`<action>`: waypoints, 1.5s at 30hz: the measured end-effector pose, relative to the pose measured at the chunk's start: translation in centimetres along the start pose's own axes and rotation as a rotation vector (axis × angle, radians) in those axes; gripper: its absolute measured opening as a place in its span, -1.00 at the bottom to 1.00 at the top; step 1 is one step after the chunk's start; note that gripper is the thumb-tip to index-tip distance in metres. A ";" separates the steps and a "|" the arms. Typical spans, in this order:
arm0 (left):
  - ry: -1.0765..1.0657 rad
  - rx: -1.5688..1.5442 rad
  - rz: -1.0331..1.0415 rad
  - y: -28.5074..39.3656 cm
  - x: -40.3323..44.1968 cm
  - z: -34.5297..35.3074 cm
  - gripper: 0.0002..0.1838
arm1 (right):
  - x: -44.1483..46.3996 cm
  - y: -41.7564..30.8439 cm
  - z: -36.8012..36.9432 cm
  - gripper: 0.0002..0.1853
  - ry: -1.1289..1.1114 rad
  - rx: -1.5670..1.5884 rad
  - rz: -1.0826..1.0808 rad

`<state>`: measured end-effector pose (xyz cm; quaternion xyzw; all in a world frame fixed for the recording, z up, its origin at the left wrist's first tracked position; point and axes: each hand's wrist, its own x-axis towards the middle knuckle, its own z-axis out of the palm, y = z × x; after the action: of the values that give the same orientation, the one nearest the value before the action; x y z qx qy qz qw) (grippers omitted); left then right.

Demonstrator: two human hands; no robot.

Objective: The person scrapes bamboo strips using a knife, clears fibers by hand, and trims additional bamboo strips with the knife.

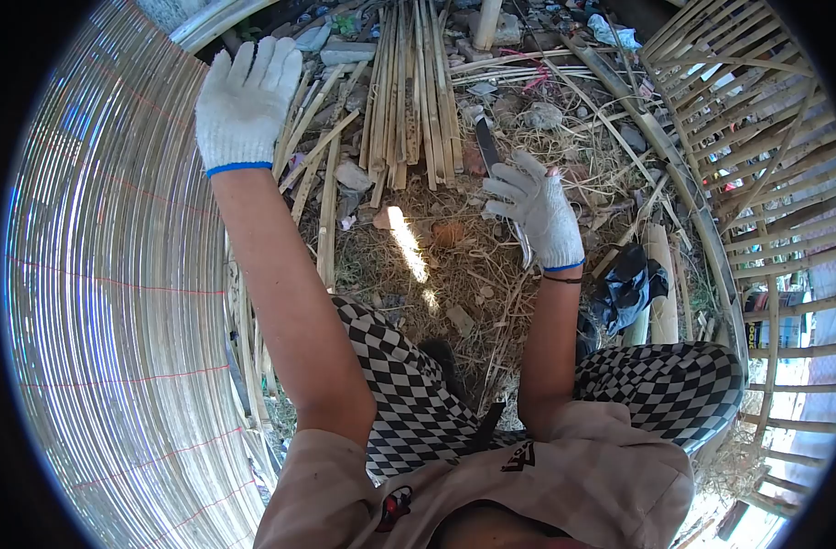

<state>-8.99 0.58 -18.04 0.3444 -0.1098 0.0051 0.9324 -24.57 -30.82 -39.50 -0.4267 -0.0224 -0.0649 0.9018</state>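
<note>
My left hand (248, 102), in a white knit glove with a blue cuff, is raised at the upper left with its fingers stretched out and nothing in it. Right of centre, my right hand (535, 203) wears a matching glove; its fingers are spread and hold nothing. Just beyond those fingers lies a dark blade (485, 142), whose lower part passes behind or beneath the glove. Between and beyond both hands, a bundle of split bamboo strips (409, 91) lies lengthwise on the littered ground.
A slatted bamboo screen (116, 302) with red threads fills the left side. On the right stands a bamboo lattice (756, 165). A black plastic bag (630, 291) lies beside my right forearm. Stones, straw and loose strips cover the ground (454, 274) before my checkered trousers (409, 384).
</note>
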 end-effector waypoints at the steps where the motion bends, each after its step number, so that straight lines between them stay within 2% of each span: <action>1: -0.003 0.027 0.006 -0.1 0.0 0.2 -0.31 | 0.0 -0.2 0.0 0.05 -0.014 -0.003 -0.004; 6: -0.124 0.204 -0.007 -0.2 -0.5 0.6 -0.21 | -0.2 -1.5 1.8 0.16 -0.097 0.062 -0.048; 10: -0.300 0.436 -0.022 -0.8 -0.1 1.1 -0.14 | 0.0 -4.1 5.0 0.22 -0.265 0.290 -0.005; 11: -0.351 0.505 -0.023 -0.9 0.2 1.2 -0.13 | 0.2 -4.8 5.9 0.22 -0.279 0.250 -0.017; 12: -0.419 0.620 0.015 -1.2 -0.3 1.8 -0.28 | 0.5 -5.6 6.9 0.23 -0.295 0.208 -0.028; 13: -0.420 1.006 0.167 -1.5 -2.3 3.9 -0.42 | 0.7 -6.6 7.9 0.24 -0.311 0.163 -0.041; 15: -0.594 1.301 0.094 -1.5 -4.0 6.7 -0.39 | 1.4 -9.5 10.1 0.29 -0.360 -0.036 -0.068; 18: -0.629 1.476 0.079 -4.1 -5.4 10.2 -0.24 | 2.8 -14.2 13.7 0.32 -0.428 -0.223 -0.069; 19: -0.641 1.545 0.227 -4.9 -5.3 10.8 -0.11 | 3.4 -15.8 14.6 0.31 -0.456 -0.297 -0.084; 21: -0.620 1.396 0.193 -6.2 -5.8 12.1 0.05 | 4.5 -19.0 16.2 0.29 -0.506 -0.449 -0.109; 22: -0.588 1.375 0.216 -6.5 -6.0 12.8 0.07 | 4.6 -20.8 17.0 0.25 -0.538 -0.510 -0.107; 24: -0.534 1.327 0.254 -7.1 -6.6 14.8 0.12 | 3.2 -23.9 18.4 0.30 -0.511 -0.648 -0.132; 28: -0.589 0.864 0.090 -8.3 -9.2 18.5 0.04 | 0.3 -27.8 18.2 0.33 -0.470 -0.719 -0.135; 31: -0.589 0.839 0.106 -10.6 -11.0 20.3 0.02 | -1.9 -29.0 16.4 0.33 -0.466 -0.674 -0.139; 32: -0.564 0.813 0.049 -11.0 -12.0 20.4 -0.01 | -2.6 -29.0 15.9 0.33 -0.464 -0.630 -0.134; 33: -0.550 0.842 0.106 -12.0 -12.5 20.5 -0.03 | -3.2 -28.9 15.4 0.33 -0.461 -0.583 -0.130; 35: -0.613 0.816 0.021 -13.4 -12.7 20.4 -0.04 | -4.1 -28.2 14.0 0.33 -0.421 -0.529 -0.125; 37: -0.569 0.806 -0.029 -14.4 -13.8 20.2 -0.04 | -4.4 -26.6 11.7 0.33 -0.371 -0.439 -0.129; 41: -0.473 0.794 -0.020 -17.7 -14.4 18.7 -0.02 | -4.8 -25.4 9.7 0.35 -0.412 -0.549 -0.143; 45: -0.383 0.881 0.006 -17.9 -15.0 18.7 -0.13 | -4.5 -25.0 9.1 0.34 -0.415 -0.574 -0.150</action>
<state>-25.84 -24.09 -18.83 0.7011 -0.2680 -0.0096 0.6607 -32.33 -39.02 -14.98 -0.6636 -0.2170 -0.0466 0.7144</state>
